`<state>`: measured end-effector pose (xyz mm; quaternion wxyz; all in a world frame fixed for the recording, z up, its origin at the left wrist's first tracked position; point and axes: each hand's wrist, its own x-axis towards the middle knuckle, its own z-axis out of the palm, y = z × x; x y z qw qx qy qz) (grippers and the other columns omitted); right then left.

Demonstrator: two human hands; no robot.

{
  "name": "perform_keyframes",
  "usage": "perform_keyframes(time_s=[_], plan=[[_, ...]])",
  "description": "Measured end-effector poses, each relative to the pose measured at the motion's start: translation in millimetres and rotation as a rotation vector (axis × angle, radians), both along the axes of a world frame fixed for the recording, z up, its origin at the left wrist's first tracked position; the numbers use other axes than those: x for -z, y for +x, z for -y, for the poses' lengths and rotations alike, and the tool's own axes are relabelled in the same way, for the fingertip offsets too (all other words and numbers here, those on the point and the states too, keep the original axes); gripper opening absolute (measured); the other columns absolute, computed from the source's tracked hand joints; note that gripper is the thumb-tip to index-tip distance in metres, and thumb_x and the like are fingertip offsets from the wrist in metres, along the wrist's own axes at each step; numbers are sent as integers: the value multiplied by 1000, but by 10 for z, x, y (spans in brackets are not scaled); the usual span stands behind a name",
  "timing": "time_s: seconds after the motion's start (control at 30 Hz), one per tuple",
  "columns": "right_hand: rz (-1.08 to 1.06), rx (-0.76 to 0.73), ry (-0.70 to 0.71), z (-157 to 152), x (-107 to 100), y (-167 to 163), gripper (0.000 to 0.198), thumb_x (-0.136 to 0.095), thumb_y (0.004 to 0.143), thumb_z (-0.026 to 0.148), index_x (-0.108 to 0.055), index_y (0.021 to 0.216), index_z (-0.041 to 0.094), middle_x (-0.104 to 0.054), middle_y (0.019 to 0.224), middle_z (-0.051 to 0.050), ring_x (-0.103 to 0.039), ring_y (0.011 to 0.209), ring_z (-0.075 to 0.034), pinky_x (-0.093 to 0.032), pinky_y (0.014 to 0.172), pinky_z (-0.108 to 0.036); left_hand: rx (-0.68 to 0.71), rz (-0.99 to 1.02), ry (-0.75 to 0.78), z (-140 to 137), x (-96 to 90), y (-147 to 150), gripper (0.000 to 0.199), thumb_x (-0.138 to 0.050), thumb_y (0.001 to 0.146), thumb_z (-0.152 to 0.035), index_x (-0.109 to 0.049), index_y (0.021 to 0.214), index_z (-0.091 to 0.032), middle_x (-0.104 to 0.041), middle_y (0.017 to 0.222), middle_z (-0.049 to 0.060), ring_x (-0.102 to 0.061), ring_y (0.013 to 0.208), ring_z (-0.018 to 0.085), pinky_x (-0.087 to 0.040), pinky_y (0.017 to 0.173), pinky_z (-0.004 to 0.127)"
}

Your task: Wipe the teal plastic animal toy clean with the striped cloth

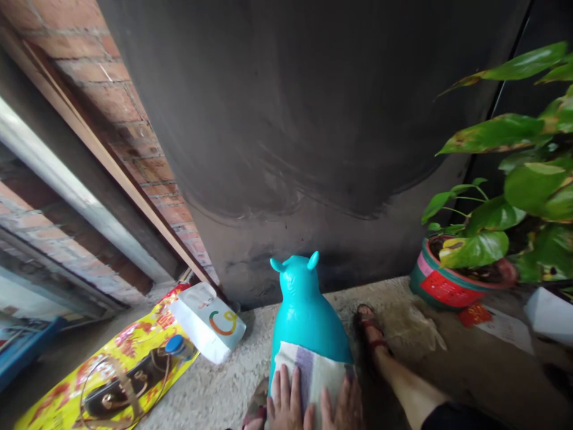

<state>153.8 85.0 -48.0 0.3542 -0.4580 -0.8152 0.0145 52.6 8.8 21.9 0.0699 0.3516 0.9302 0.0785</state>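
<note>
A turquoise inflatable animal toy (308, 316) with two small ears stands on the concrete floor, between my feet. Across its back lies a striped cloth (308, 358) in cream and purple. My left hand (285, 399) rests flat on the cloth with its fingers stretched out. Beside it, my right hand (342, 406) also lies on the cloth, fingers extended. The lower edge of the picture cuts off both palms.
A dark panel (295, 119) rises just beyond the toy. On the left, a brown handbag (134, 385) and a blue-lidded jar (175, 345) sit on a yellow sheet (54, 406) beside a white paper bag (208, 322). A potted plant (447, 289) stands right.
</note>
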Motion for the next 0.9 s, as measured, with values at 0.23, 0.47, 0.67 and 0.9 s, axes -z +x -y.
perform_keyframes(time_s=[0.23,0.47,0.67,0.9], plan=[[53,12,-173,-663,-442,-571,78,-26,95,60,2,155,18,-40,145,-25,-47,127,-44,-51,79,-61,-6,-66,-35,-453,-76,-244,60,-46,88,-43,-41,145,-22,-29,157,13,-24,146,35,-36,110,57],[219,-203,-594,-1436,-831,-934,68,-26,98,57,-25,151,14,-28,155,-17,-29,142,-32,-39,106,-54,8,-128,50,-1057,-356,-464,65,-37,95,-44,-28,150,-10,-15,160,24,-9,148,41,-30,112,62],[172,-163,-698,-1526,-907,-964,64,-32,98,54,-30,148,15,-33,153,-16,-32,140,-31,-40,105,-51,65,-180,59,-1109,-403,-473,66,-36,97,-43,-24,150,-6,-16,158,28,-9,147,44,-32,109,66],[66,-25,-814,-936,-956,-373,55,-42,95,56,-53,134,18,-47,143,-16,-42,134,-32,-38,108,-46,282,-305,99,-873,-501,-249,59,-43,96,-39,-28,150,-19,-21,159,22,-8,148,40,-36,106,66]])
